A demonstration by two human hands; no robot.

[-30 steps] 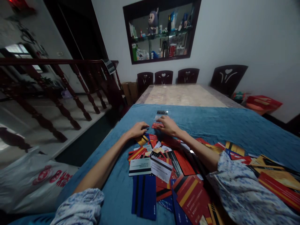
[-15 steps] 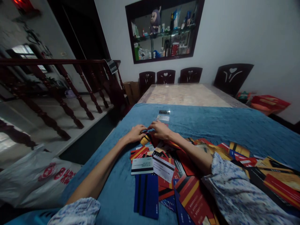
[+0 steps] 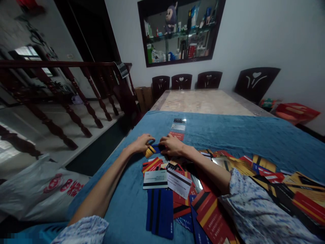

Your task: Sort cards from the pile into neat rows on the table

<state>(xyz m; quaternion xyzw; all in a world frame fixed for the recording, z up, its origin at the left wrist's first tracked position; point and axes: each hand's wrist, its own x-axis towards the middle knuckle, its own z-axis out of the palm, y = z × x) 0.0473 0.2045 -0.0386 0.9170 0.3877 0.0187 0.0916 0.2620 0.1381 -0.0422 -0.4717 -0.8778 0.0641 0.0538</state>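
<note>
My left hand (image 3: pixel 142 143) is curled at the far left of the card pile, its fingertips on a yellow card with a dark stripe (image 3: pixel 150 151). To its right, my right hand (image 3: pixel 173 145) bends its fingers onto the right end of a dark blue card (image 3: pixel 157 148). Beyond the hands, a red card (image 3: pixel 177 136), a pale card (image 3: pixel 178 127) and a black card (image 3: pixel 180 120) lie in a column on the blue cloth (image 3: pixel 223 130). Closer to me are a light green card (image 3: pixel 155 179), a white card (image 3: pixel 179 183) and blue cards (image 3: pixel 159 213).
More overlapping cards (image 3: pixel 302 189) spread to the right, under and beyond my right forearm. Past the cloth is the bare tabletop (image 3: pixel 198 100) with chairs (image 3: pixel 181 82) behind it. A white plastic bag (image 3: pixel 48 193) stands left, below a wooden railing (image 3: pixel 76 64).
My hands have moved apart. My left hand has shifted left together with the yellow card, and the dark blue card now shows between the hands. The far red card is more visible.
</note>
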